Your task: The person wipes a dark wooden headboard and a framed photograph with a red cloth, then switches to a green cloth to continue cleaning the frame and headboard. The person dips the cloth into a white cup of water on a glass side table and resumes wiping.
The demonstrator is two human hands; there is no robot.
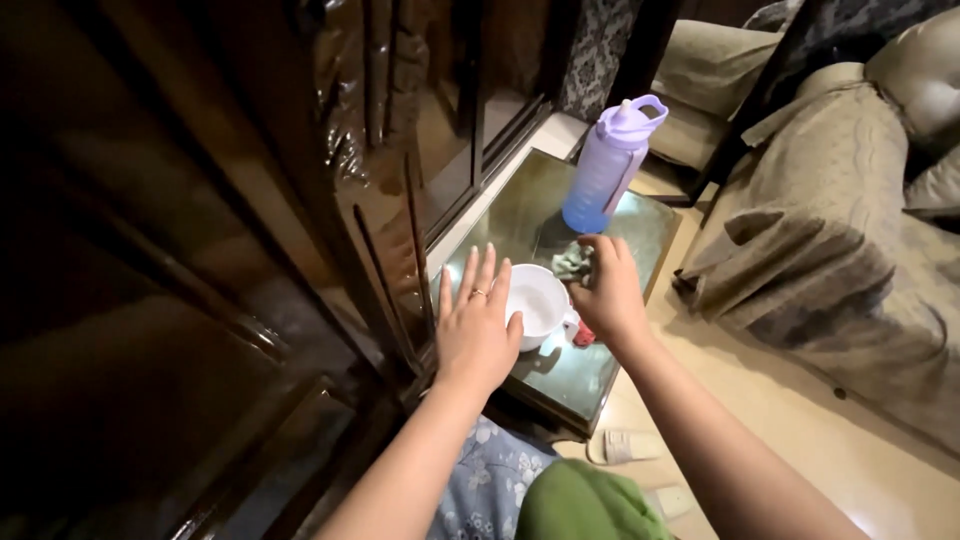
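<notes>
My left hand is spread flat with fingers apart, hovering beside the left rim of a white bowl that stands on a small glass-topped table. My right hand is closed on a crumpled grey-green cloth, held over the bowl's right edge. A small red object peeks out under my right wrist. A tall purple-to-blue water bottle with a carry handle stands upright at the far side of the table.
A dark wooden cabinet with glass doors fills the left. A sofa under a beige cover lies to the right. Pale floor runs between them, with a white object near the table's front leg.
</notes>
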